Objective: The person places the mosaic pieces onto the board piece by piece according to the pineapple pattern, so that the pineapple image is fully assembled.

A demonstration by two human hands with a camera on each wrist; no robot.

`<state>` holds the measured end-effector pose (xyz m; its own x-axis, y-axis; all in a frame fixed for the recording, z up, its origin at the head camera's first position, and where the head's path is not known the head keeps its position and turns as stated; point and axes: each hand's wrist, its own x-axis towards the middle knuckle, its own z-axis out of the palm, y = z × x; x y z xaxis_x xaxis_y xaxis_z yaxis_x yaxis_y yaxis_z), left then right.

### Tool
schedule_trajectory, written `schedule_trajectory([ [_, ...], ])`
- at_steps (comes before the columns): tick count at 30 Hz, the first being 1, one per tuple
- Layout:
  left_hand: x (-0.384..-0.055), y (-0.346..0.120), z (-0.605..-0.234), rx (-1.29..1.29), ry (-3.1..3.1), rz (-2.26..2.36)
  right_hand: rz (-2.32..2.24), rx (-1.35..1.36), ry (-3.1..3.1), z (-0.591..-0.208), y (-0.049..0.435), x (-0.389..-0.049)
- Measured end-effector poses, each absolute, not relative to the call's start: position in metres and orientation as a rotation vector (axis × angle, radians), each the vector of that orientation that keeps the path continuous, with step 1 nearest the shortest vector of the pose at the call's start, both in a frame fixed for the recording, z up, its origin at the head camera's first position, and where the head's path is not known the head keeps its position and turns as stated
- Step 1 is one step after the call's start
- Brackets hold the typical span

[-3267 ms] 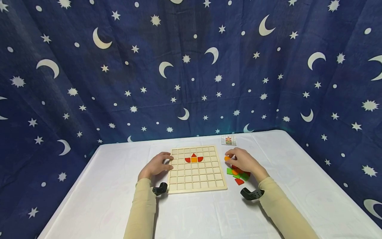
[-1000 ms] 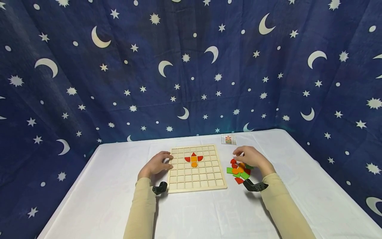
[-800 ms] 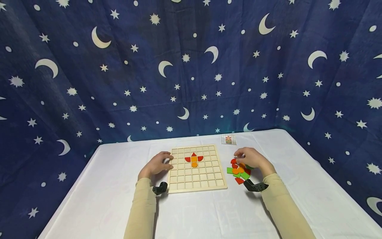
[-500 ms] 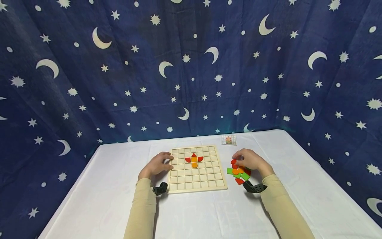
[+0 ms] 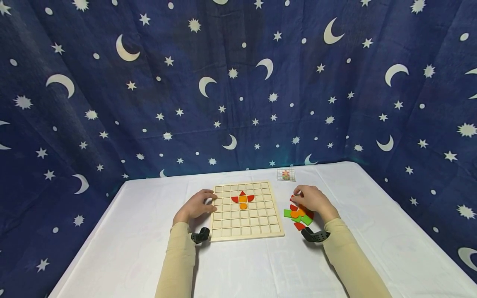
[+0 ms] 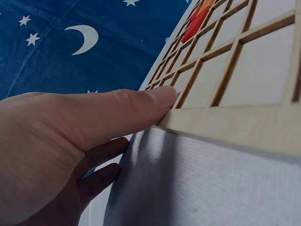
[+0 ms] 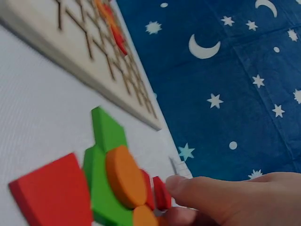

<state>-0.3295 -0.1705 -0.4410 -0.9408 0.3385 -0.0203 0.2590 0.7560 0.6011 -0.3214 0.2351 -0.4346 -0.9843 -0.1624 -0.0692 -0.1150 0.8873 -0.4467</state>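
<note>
A pale wooden grid board lies on the table. On it are a red triangle, an orange square between two red quarter circles, and an orange round piece below the square. My left hand rests at the board's left edge; in the left wrist view its thumb lies straight on the rim and other fingers hang loosely below. At the pile right of the board, my right hand pinches a small flat red piece, tilted on edge between thumb and fingers. The fingers partly hide it.
Near the right hand lie loose green pieces, an orange round piece and a red piece, some overlapping. A small pattern card lies behind the pile. A dark blue curtain hangs beyond the white table.
The orange round piece, earlier in my right hand, now lies on the board. That hand has returned to the pile and taken hold of a red piece. My left hand has stayed put.
</note>
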Motion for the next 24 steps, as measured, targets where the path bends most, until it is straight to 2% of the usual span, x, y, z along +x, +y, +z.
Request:
schedule_trajectory([
  [7,-0.3292,-0.1706,-0.4409,0.485,2.817,0.952,-0.803,-0.293,2.865,-0.4336,0.2342,-0.3209],
  [24,-0.3303,-0.1704,-0.4428,0.477,2.833,0.921,-0.731,-0.323,2.928,-0.4396,0.2296,-0.3257],
])
